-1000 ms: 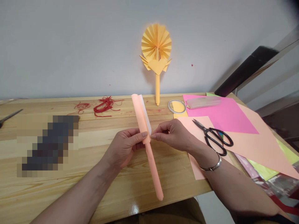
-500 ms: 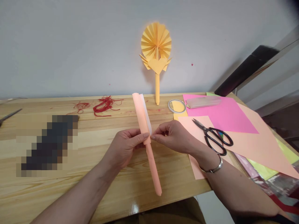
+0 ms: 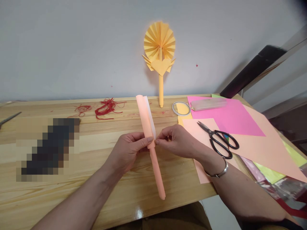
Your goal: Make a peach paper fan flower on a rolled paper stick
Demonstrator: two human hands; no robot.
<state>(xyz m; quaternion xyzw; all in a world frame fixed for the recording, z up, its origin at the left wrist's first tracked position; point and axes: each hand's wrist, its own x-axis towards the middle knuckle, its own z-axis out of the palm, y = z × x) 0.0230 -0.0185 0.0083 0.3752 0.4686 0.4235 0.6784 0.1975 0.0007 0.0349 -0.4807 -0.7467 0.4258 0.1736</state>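
Observation:
A peach paper tube (image 3: 157, 174) slants toward me above the wooden table. A wider peach paper sheet (image 3: 144, 118) is wrapped around its upper part. Along that sheet's right edge runs a white strip (image 3: 150, 111), which looks like tape backing. My left hand (image 3: 127, 148) is closed around the wrapped part, thumb on top near its lower end. With thumb and index finger pinched together, my right hand (image 3: 176, 140) is at the strip's bottom end; the fingertips hide exactly what they grip.
A yellow pleated paper fan (image 3: 160, 41) leans against the wall. Black-handled scissors (image 3: 217, 140), a tape roll (image 3: 174, 112) and coloured paper (image 3: 240, 118) lie to the right. Red thread (image 3: 105, 108) and a pixelated dark object (image 3: 51, 147) lie to the left.
Almost nothing differs. Both hands keep the same hold on the peach paper, and the view has shifted very slightly.

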